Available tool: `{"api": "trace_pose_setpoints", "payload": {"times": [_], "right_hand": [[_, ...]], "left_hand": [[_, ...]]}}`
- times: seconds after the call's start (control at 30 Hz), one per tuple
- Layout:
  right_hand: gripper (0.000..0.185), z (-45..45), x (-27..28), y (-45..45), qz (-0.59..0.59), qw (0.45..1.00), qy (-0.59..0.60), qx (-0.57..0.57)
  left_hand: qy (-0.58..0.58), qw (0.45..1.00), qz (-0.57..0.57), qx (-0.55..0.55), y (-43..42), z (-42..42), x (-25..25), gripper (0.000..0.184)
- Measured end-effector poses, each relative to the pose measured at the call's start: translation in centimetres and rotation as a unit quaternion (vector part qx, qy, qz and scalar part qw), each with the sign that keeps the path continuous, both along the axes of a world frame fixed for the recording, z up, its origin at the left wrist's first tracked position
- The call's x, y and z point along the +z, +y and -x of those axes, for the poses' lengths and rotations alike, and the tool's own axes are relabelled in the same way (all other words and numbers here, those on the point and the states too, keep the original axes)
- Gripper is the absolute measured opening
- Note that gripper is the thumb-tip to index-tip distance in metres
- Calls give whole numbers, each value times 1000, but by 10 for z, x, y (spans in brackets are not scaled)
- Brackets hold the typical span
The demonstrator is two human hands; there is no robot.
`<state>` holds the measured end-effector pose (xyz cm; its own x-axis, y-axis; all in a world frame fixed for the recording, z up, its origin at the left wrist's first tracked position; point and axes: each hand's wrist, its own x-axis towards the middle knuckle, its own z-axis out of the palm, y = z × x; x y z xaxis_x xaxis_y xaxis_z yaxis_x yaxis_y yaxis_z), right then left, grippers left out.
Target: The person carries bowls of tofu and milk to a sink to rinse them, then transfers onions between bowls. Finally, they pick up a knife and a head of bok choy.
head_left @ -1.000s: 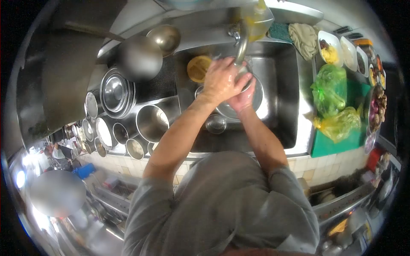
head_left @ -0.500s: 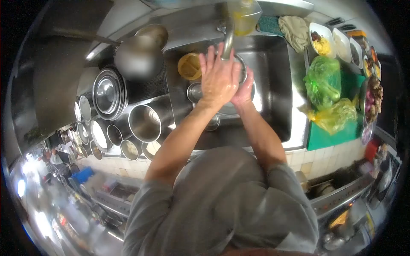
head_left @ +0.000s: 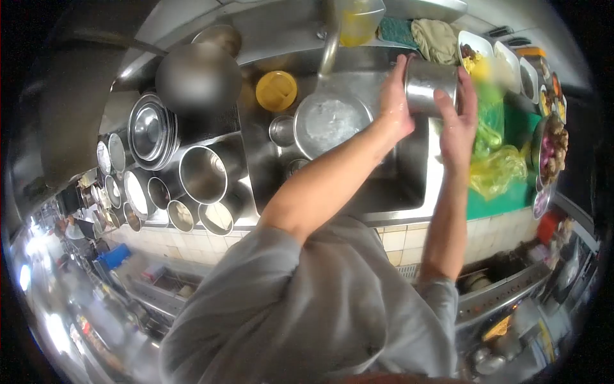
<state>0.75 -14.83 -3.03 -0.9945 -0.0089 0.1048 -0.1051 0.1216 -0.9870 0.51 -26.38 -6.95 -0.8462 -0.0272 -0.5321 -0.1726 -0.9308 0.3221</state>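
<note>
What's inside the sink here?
A yellow round item, a large round vessel and a smaller container show. The left forearm partly covers another container; anything beneath the forearm is hidden.

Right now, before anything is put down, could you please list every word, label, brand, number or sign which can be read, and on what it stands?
None can be read.
Silver cylindrical metal pot between the left hand and right hand: no lettering visible on the side shown.
Translucent yellow plastic bag: no readable print.
Long steel panel, lower right: tiny marks, too small to tell.
</note>
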Motion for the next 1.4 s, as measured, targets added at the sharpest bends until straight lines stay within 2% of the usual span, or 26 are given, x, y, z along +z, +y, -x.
{"api": "trace_pose_setpoints", "payload": {"times": [0.07,0.13,0.2,0.33,0.43,0.57,0.6,0.63,0.67,0.7,0.73,0.77,0.8,0.83,0.87,0.93,1.0,1.03,1.07,1.1,1.13,1.2,1.23,1.27,1.33,1.4], "right_hand": [[64,6,20,6,-62,998,32,7],[63,8,35,3,-119,991,65,19],[63,8,47,-2,-166,975,142,28],[68,8,56,-5,-257,946,196,34],[65,7,57,-13,-263,943,197,41],[62,3,32,-19,-253,948,185,50],[62,-6,17,-28,-104,992,77,1],[61,-15,-1,-39,51,997,-34,-46],[60,-17,-29,-50,248,960,-127,-33],[55,-27,-44,-68,348,910,-212,-81],[53,-29,-91,-67,493,805,-330,-15],[52,-37,-103,-87,541,767,-346,-3],[63,-44,-116,-107,551,770,-317,48],[74,-59,-71,-134,528,781,-328,58],[81,-65,-69,-148,497,801,-324,84],[78,-77,-100,-165,609,698,-360,113],[77,-76,-93,-176,568,719,-387,102],[76,-75,-90,-178,525,739,-414,84],[76,-75,-93,-180,525,739,-413,84],[73,-75,-98,-180,539,724,-417,106],[71,-76,-104,-181,552,708,-421,128],[70,-76,-104,-188,572,691,-410,166],[72,-78,-88,-194,547,705,-434,129],[73,-80,-78,-199,520,717,-456,92],[73,-85,-81,-204,515,722,-454,89],[72,-87,-82,-204,512,727,-450,84]], "left_hand": [[26,989,-146,-11,5,3,20,49],[45,989,-141,-22,11,4,22,52],[108,984,-142,-15,15,6,23,68],[128,972,-198,-18,12,-2,25,70],[115,970,-214,-9,8,-5,27,74],[101,974,-205,-1,-12,-10,20,59],[78,996,-30,-4,-20,-8,4,61],[53,987,149,-4,-31,-8,-4,64],[54,987,150,-5,-40,-12,-1,64],[27,914,403,-38,-54,-20,5,63],[3,776,627,-68,-65,-28,10,63],[8,776,627,-73,-71,-36,13,63],[-2,654,752,-87,-77,-46,15,59],[-14,509,855,-96,-88,-55,18,56],[-13,505,858,-94,-103,-63,23,56],[48,620,754,-210,-136,-81,31,47],[85,734,664,-119,-170,-103,28,45],[87,732,665,-119,-185,-116,26,45],[96,690,713,-74,-196,-131,25,46],[103,645,756,-29,-200,-144,22,48],[104,645,756,-30,-198,-154,20,48],[91,596,797,-45,-194,-173,13,54],[88,628,772,-31,-191,-175,4,49],[87,628,773,-29,-192,-175,-5,49],[130,674,727,15,-195,-170,-15,44],[131,682,720,-17,-203,-172,-16,40]]}}
